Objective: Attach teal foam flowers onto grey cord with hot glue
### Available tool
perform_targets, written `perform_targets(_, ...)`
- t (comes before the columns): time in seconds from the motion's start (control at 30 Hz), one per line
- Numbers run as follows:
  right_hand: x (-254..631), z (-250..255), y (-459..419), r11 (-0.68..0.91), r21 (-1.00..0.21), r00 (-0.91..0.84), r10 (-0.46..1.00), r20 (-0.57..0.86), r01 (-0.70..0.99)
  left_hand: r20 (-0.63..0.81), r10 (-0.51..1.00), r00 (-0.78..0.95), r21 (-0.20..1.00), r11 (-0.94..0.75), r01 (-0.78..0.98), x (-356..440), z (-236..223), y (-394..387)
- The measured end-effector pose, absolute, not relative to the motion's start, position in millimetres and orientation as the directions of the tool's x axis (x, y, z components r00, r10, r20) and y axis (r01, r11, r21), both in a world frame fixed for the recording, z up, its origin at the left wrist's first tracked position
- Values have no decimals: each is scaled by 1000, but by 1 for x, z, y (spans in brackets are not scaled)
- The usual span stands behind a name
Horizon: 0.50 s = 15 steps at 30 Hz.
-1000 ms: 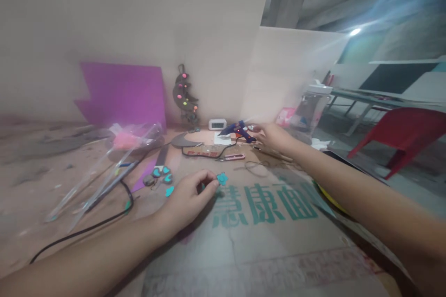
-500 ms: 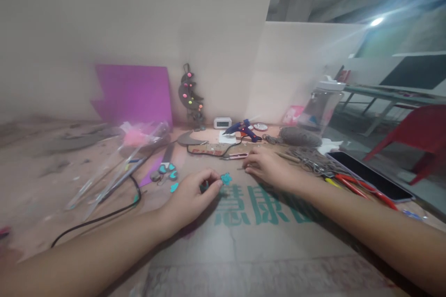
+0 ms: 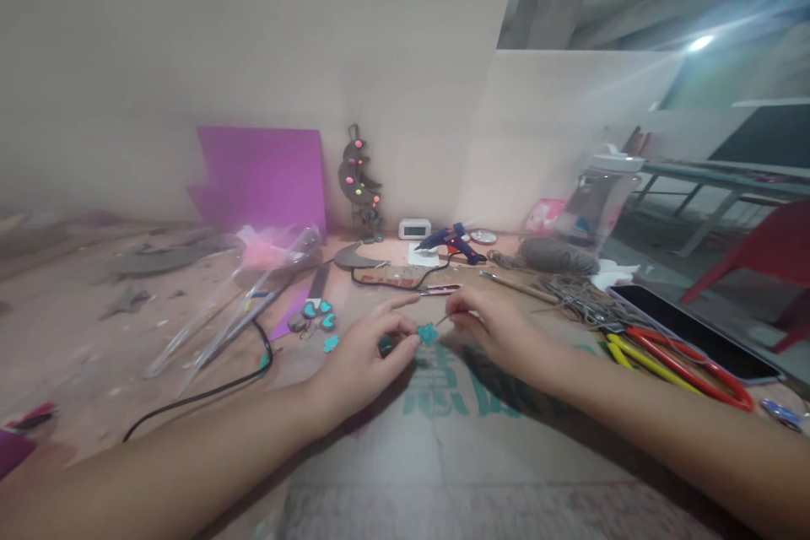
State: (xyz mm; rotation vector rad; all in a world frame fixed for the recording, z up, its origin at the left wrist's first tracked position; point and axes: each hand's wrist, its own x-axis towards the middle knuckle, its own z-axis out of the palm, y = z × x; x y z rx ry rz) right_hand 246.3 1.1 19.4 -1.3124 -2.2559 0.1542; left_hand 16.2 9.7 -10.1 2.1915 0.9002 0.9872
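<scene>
My left hand point(image 3: 370, 354) pinches a small teal foam flower point(image 3: 428, 333) just above the cardboard sheet point(image 3: 456, 456). My right hand point(image 3: 487, 325) sits right beside it, fingers pinched on a thin needle-like pin whose tip points at the flower. The two hands nearly touch over the green printed characters. Several more teal foam pieces point(image 3: 320, 314) lie to the left of my left hand.
A blue glue gun point(image 3: 452, 240), a white clock point(image 3: 414, 228) and a moon-shaped ornament point(image 3: 359, 181) stand at the back wall. A purple sheet point(image 3: 262, 177) leans left. Twine point(image 3: 553, 255), a jar point(image 3: 595, 202), a phone point(image 3: 689, 329) and red and yellow scissors point(image 3: 677, 359) lie right. A black cable point(image 3: 208, 388) runs left.
My right hand came back from the glue gun area to the teal flower, now pinching a thin pin. My left hand kept hold of the flower. The view shifted slightly.
</scene>
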Motion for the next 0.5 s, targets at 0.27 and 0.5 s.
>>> perform_targets(0.27,233,-1,-3,534,-269,-421,823,380,801,348,717,604,707,-624,334,19,-15,8)
perform_targets(0.5,235,-7,-5,606,-195,-484,757,439,771,346,710,613,711,-625,322,20,-14,8)
